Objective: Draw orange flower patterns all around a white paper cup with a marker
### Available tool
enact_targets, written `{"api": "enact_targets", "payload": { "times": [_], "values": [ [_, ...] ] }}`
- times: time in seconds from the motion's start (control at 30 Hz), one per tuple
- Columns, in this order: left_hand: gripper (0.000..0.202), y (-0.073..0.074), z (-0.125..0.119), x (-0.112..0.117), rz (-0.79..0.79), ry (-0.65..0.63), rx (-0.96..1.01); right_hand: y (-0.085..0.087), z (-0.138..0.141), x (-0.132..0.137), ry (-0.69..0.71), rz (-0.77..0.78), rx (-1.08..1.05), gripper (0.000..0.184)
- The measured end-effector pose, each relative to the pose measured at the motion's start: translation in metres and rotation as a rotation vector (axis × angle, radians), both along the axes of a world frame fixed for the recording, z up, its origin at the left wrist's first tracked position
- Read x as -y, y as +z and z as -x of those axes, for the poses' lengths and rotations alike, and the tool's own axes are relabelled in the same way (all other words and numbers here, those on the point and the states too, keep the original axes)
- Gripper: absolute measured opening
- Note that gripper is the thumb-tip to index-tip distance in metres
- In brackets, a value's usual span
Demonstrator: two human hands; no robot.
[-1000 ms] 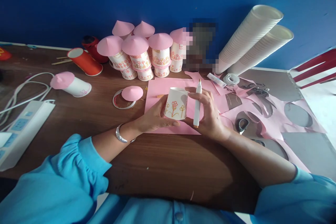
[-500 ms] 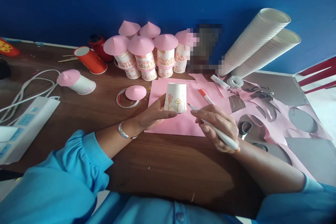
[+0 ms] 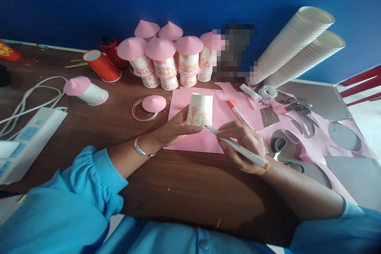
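Note:
In my left hand (image 3: 180, 127) is an upside-down white paper cup (image 3: 201, 107), gripped from its left side and lower edge. Red and orange-yellow flowers are drawn around the cup's lower half. My right hand (image 3: 244, 147) pinches a white marker (image 3: 238, 149) with an orange end. The marker's tip is at the cup's lower edge, right by the yellow flower; whether it touches is hard to tell. Beneath both lies a pink paper sheet (image 3: 175, 143). Another marker, with a red-orange end (image 3: 230, 104), rests on that sheet behind my right hand.
Several decorated cups with pink cone roofs (image 3: 160, 49) stand at the back. Stacked white cups (image 3: 294, 43) lean at the right, near a tape roll (image 3: 268, 92), scissors (image 3: 279, 145) and pink scraps (image 3: 315, 143). A power strip (image 3: 35, 143) lies left, a pink cone (image 3: 154, 103) nearer the middle.
My right hand has moved left and slightly down, bringing the marker tip from beside the cup to its lower edge. My left hand still holds the cup nearly in place.

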State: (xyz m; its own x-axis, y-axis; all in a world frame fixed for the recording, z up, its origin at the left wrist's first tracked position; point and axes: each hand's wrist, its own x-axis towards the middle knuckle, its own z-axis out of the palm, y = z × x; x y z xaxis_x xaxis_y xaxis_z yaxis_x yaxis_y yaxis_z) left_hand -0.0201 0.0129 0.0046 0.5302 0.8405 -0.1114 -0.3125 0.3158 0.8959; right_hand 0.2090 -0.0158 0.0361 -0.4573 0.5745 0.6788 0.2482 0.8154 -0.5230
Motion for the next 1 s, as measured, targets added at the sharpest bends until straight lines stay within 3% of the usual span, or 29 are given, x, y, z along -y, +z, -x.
{"api": "enact_targets", "payload": {
  "times": [0.63, 1.0],
  "values": [
    [0.06, -0.0006, 0.0009, -0.0008, -0.008, -0.033, -0.019, -0.0023, 0.0027, -0.0018, 0.043, 0.008, 0.005, 0.019],
    [0.063, -0.0034, 0.0006, -0.0011, 0.016, -0.024, 0.002, -0.0036, 0.0021, -0.0021, -0.013, 0.002, 0.0, 0.018]
  ]
}}
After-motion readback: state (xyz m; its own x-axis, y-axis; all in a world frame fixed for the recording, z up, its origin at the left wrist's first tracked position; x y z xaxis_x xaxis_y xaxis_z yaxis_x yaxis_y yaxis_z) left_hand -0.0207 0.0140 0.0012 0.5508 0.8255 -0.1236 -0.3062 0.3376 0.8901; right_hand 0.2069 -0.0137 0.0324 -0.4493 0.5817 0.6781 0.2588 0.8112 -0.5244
